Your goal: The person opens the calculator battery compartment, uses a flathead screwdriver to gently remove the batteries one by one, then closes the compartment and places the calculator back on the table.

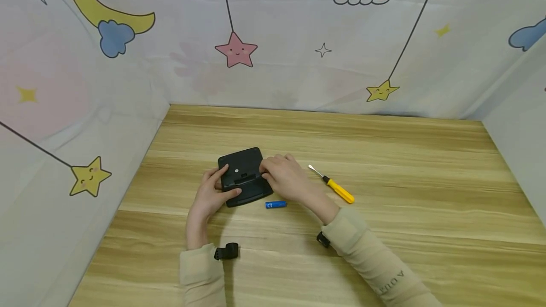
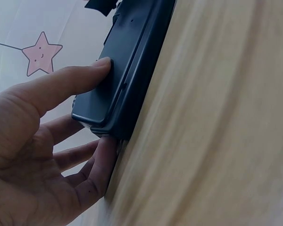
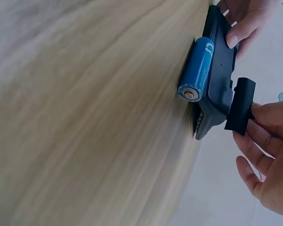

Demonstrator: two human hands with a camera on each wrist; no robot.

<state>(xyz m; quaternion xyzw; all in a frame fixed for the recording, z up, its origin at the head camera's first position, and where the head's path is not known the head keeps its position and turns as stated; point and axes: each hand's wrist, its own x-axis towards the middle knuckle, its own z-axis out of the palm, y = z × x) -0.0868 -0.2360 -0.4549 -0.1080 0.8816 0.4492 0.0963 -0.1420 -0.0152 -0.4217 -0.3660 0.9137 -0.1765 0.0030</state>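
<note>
A flat black device (image 1: pixel 245 159), probably a calculator, lies back side up on the table, a small slot and a round pale dot showing on it. My left hand (image 1: pixel 209 193) grips its left side, thumb (image 2: pixel 100 70) on top and fingers around the edge. Between thumb and fingers, my right hand (image 1: pixel 285 176) pinches a small curved black battery cover (image 3: pixel 242 104) by the device's right end. That cover is hidden behind the hand in the head view. A blue battery (image 1: pixel 276 204) lies on the table just in front of the device.
Right of the hands lies a screwdriver (image 1: pixel 339 190) with a yellow handle, its tip pointing away to the left. Black straps (image 1: pixel 227 251) sit at both sleeve cuffs. A printed cloth (image 1: pixel 281 22) stands behind and beside the wooden table (image 1: pixel 405 169).
</note>
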